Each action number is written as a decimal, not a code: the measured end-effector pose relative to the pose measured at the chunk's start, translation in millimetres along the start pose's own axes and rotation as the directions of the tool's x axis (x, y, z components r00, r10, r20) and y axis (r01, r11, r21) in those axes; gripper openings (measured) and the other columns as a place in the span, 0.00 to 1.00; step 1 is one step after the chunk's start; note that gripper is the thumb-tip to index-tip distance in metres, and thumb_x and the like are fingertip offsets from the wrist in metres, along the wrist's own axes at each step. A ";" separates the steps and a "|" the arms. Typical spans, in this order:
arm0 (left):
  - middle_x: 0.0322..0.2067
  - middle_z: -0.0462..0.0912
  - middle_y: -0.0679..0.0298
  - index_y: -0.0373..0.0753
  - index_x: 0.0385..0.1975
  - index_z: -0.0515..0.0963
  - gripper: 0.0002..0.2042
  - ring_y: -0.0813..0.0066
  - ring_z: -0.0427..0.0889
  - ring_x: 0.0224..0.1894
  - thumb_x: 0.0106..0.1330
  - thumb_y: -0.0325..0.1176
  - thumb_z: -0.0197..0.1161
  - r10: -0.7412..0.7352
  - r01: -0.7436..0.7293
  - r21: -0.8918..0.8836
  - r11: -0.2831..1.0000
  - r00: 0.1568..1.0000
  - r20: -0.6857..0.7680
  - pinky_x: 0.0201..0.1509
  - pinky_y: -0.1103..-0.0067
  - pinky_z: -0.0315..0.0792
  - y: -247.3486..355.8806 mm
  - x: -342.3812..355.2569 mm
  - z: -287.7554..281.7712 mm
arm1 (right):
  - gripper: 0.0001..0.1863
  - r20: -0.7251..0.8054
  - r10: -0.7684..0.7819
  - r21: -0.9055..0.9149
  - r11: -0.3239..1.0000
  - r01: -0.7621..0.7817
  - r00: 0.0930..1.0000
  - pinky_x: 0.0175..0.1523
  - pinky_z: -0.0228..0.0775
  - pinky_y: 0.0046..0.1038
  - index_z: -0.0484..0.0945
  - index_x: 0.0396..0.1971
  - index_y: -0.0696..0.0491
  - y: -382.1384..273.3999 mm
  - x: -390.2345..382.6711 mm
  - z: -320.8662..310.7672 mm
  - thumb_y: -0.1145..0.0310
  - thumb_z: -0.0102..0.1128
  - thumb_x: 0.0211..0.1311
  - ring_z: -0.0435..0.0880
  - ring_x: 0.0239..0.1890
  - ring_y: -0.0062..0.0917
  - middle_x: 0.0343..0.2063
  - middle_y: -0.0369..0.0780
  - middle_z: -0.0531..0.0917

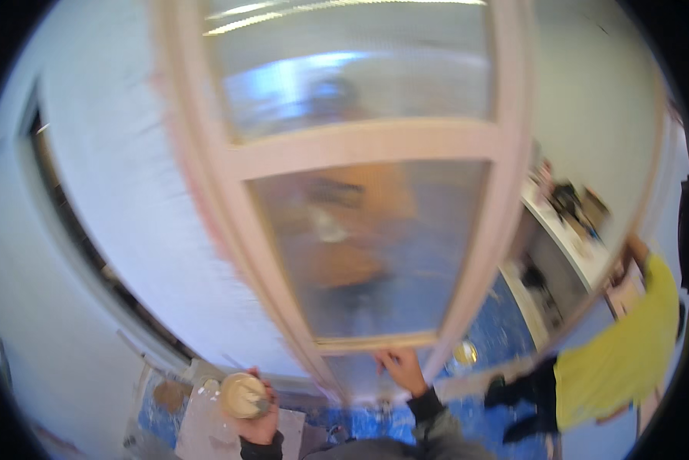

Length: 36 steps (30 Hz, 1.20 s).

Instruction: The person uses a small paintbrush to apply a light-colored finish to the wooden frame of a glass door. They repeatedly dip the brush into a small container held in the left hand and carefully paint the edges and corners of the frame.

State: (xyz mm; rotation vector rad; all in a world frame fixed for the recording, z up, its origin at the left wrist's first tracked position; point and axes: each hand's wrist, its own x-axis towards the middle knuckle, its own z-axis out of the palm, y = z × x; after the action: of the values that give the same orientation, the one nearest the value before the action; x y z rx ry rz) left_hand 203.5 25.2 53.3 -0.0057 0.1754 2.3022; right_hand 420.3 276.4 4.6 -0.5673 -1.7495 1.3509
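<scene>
My left hand (260, 424) is closed round a small round tub (231, 395) with a cream-coloured substance in it. A greyish patch, perhaps a tool or a smear, shows at the tub's right side. My right hand (403, 369) is at the bottom rail (375, 343) of a tall, pale pinkish wooden frame with glass panes. Its fingers are bent and pressed together; what they hold, if anything, is too blurred to make out. The lower glass pane (367, 253) dimly reflects an orange shape and blue patches.
A person in a yellow top (620, 345) stands at the right, one arm raised to a panel edge. Beyond the frame, a white counter (563, 238) carries various items. Blue sheeting (494, 330) covers the floor, with a round tin (465, 353) on it. A pale board (206, 429) is by my left hand.
</scene>
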 end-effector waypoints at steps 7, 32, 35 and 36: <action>0.56 0.76 0.47 0.26 0.58 0.70 0.34 0.49 0.79 0.49 0.71 0.55 0.44 -0.106 0.097 0.066 0.993 0.983 0.149 0.54 0.62 0.74 -63.5 -31.5 2.5 | 0.09 0.076 0.204 -0.092 0.976 -0.197 0.976 0.50 0.77 0.27 0.80 0.45 0.59 104.9 -76.2 -21.4 0.75 0.61 0.68 0.83 0.41 0.21 0.37 0.37 0.85; 0.57 0.78 0.56 0.37 0.60 0.72 0.23 0.63 0.80 0.54 0.75 0.46 0.46 -0.327 0.387 -0.176 0.905 0.898 0.293 0.62 0.68 0.72 -176.5 -110.0 -43.2 | 0.39 0.411 -0.350 0.150 0.937 0.316 0.842 0.39 0.78 0.29 0.79 0.54 0.61 47.9 -71.2 21.6 0.37 0.40 0.72 0.85 0.33 0.28 0.31 0.44 0.87; 0.62 0.73 0.49 0.35 0.64 0.68 0.27 0.54 0.77 0.56 0.76 0.49 0.41 -0.364 0.373 0.029 0.927 0.882 0.299 0.64 0.65 0.70 -183.6 -106.2 -39.9 | 0.18 0.383 -0.425 -0.054 0.876 0.479 0.820 0.35 0.77 0.26 0.82 0.50 0.58 14.2 -64.3 17.5 0.63 0.55 0.67 0.85 0.27 0.26 0.30 0.42 0.87; 0.63 0.71 0.47 0.35 0.65 0.67 0.28 0.51 0.76 0.57 0.75 0.50 0.40 -0.402 0.423 -0.014 0.906 0.869 0.289 0.65 0.64 0.69 -181.9 -106.8 -36.5 | 0.13 0.338 -0.442 -0.076 0.867 0.492 0.831 0.32 0.77 0.25 0.84 0.47 0.57 7.2 -66.8 18.2 0.76 0.62 0.63 0.84 0.25 0.25 0.30 0.41 0.88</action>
State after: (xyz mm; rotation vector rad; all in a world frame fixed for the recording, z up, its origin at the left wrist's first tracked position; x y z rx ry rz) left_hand 407.7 62.4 0.9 0.2235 -0.0595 1.8526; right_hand 441.2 217.4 -26.1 0.0148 -2.0931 0.9877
